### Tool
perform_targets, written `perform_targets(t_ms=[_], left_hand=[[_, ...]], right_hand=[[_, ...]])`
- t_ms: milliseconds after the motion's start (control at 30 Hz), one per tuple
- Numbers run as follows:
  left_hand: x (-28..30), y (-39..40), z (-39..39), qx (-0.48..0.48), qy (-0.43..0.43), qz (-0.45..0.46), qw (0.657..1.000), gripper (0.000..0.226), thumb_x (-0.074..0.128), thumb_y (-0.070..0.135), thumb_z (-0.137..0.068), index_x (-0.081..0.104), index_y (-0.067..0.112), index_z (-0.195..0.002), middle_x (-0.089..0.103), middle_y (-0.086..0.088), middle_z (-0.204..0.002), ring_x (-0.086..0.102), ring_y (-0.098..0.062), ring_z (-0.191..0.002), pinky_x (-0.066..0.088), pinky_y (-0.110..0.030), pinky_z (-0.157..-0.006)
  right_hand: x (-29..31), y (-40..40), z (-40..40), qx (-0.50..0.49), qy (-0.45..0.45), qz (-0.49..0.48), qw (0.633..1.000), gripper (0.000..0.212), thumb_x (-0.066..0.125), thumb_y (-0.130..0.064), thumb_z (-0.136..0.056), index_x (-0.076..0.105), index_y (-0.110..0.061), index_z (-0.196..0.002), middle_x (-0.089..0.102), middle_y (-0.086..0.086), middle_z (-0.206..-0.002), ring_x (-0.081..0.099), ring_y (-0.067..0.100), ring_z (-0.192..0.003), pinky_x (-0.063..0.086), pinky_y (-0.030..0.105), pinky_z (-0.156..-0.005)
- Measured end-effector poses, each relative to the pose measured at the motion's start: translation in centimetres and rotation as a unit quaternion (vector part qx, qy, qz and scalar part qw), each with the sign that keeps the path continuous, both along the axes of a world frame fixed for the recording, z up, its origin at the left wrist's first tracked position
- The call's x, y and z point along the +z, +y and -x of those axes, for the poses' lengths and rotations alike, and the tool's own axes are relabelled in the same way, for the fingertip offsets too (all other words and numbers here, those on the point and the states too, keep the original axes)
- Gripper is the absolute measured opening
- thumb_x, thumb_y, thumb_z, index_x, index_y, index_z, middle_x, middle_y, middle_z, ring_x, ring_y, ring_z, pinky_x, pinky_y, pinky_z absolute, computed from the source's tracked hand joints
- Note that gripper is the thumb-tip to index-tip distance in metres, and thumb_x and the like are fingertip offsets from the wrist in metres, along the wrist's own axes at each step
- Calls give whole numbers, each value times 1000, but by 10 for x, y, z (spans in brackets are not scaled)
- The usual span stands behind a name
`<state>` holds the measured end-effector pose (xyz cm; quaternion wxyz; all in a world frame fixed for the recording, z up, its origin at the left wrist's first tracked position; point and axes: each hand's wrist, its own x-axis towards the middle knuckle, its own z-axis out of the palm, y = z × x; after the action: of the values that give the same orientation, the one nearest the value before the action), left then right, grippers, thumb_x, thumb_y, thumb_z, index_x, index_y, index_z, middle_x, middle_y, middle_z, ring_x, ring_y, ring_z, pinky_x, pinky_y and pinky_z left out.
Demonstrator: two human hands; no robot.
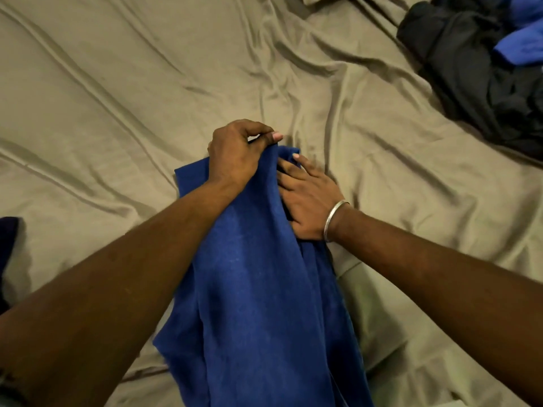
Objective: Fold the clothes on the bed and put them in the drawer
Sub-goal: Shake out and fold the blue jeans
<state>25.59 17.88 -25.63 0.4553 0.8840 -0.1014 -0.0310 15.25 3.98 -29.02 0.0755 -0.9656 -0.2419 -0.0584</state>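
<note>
A blue garment (258,289) lies lengthwise on the beige bed sheet (117,98), running from the bed's middle down to the near edge. My left hand (238,151) pinches its far end, with thumb and fingers curled on the fabric. Just to the right, my right hand (308,198), with a silver bangle at the wrist, lies flat against the garment with straight fingers, partly under a fold of the cloth.
A heap of dark clothes (470,69) with a bright blue piece (520,45) on it lies at the far right of the bed. A dark purple cloth (7,242) shows at the left edge. The sheet is wrinkled all over.
</note>
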Motion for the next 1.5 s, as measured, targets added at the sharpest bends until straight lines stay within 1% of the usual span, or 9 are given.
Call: perform_targets(t_ms=[367,567,667,833,967,1067,1233,1333,1500], left_hand=[[5,-9,-1,-19,-35,-28,999,16,73,38,-86,79,24,-88,73,11,-91,66,-8,-91,50,-38,-91],[0,-13,3,-79,-77,-199,974,27,51,49,-97,71,31,-97,72,9,-91,64,-13,-92,39,-44,-96],[-3,-6,9,-92,-106,-268,953,33,37,48,-103,64,35,-117,70,8,-107,59,-15,-110,31,-45,-99],[2,13,50,-12,-167,-227,959,39,38,41,-102,58,27,-132,59,6,-136,42,-16,-138,26,-49,-110],[-22,17,77,-129,-57,-369,919,57,18,58,-101,8,45,-156,2,8,-166,-4,-20,-153,-7,-57,-118],[-32,14,70,-146,-43,-379,913,56,18,45,-103,-5,45,-155,-8,12,-165,-12,-18,-152,-14,-56,-116],[-13,38,70,9,-2,-40,999,52,43,16,-96,41,16,-148,44,-1,-152,36,-19,-142,24,-46,-119],[-3,68,66,162,-3,-190,968,62,59,25,-90,39,15,-148,45,-4,-149,41,-26,-137,34,-46,-113],[10,102,35,138,187,-134,963,72,81,59,-65,62,17,-120,60,-5,-119,60,-26,-108,53,-42,-91]], right_hand=[[-14,10,1,20,-52,74,996,69,37,-57,-88,43,-17,-144,56,17,-138,42,30,-136,2,42,-122],[-30,24,-4,26,-25,55,998,59,59,-49,-87,57,-13,-133,67,11,-123,46,31,-131,27,55,-114],[-21,2,8,32,-46,-45,997,58,43,-46,-90,57,-12,-136,60,10,-135,40,29,-137,14,53,-118],[1,-34,21,-167,-26,-116,979,50,39,-49,-95,58,-21,-133,56,4,-139,52,32,-124,37,51,-101],[8,-8,6,-247,26,-299,921,47,42,-46,-99,58,-17,-132,60,2,-128,58,24,-115,49,47,-92],[10,20,-9,-384,126,-249,880,63,45,-61,-94,44,-20,-142,47,7,-134,48,27,-123,41,45,-97],[20,39,-25,-457,197,-255,829,59,54,-55,-93,45,-11,-132,44,10,-133,45,30,-124,42,45,-95],[28,34,-31,-445,230,-336,798,42,62,-40,-92,50,-11,-120,51,11,-123,52,31,-114,46,40,-92],[49,30,-27,-395,209,-448,774,19,57,-23,-97,39,-15,-96,51,-7,-80,53,20,-77,45,34,-69]])
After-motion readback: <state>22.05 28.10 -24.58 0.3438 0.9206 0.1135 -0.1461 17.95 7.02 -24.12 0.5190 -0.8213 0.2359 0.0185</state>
